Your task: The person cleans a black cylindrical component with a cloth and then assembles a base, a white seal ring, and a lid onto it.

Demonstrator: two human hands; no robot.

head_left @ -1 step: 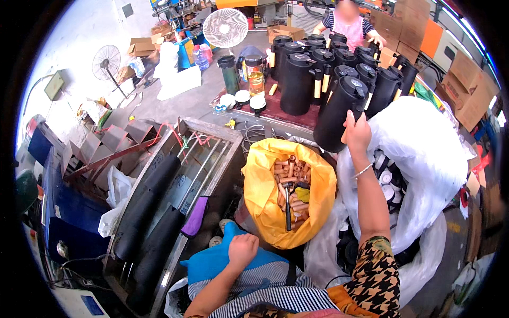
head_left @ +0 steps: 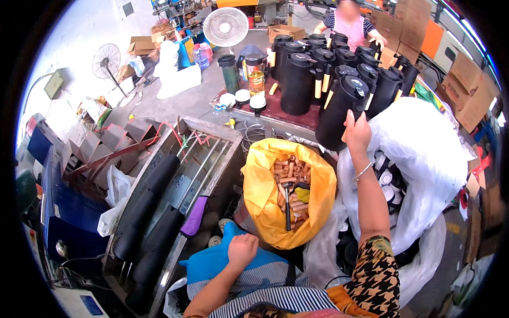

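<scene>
**Right hand on a black jug, left fist on a blue cloth**

A metal rack [head_left: 175, 175] fills the lower left, tilted, with long black tubes [head_left: 146, 209] lying along its rods and a purple handle [head_left: 194, 216] at its edge. To the right a big white plastic bag [head_left: 424, 159] billows open, with white-capped parts showing dark inside it. Between rack and bag sits a yellow bag [head_left: 265, 196], open at the top and filled with short tan tubes [head_left: 289, 175]; a hammer [head_left: 287, 204] stands head-up among them.

Beyond the yellow bag, the bench [head_left: 286, 108] carries a crowd of black jugs [head_left: 318, 58], packed close, with jars and white lids near its left end. Another person [head_left: 350, 21] stands at the far side, a hand resting on the far jugs.

The nearest jug [head_left: 339, 111] leans at the bench's near edge. The right hand [head_left: 356, 132] is raised to it and closed around its handle, a bracelet on the wrist. The left hand [head_left: 243, 250] is low, curled into a loose fist and resting on a blue cloth [head_left: 212, 259] just below the yellow bag; whether it grips the cloth cannot be told.

Two fans [head_left: 226, 25] stand farther off on the floor, among cardboard boxes [head_left: 139, 45].
</scene>
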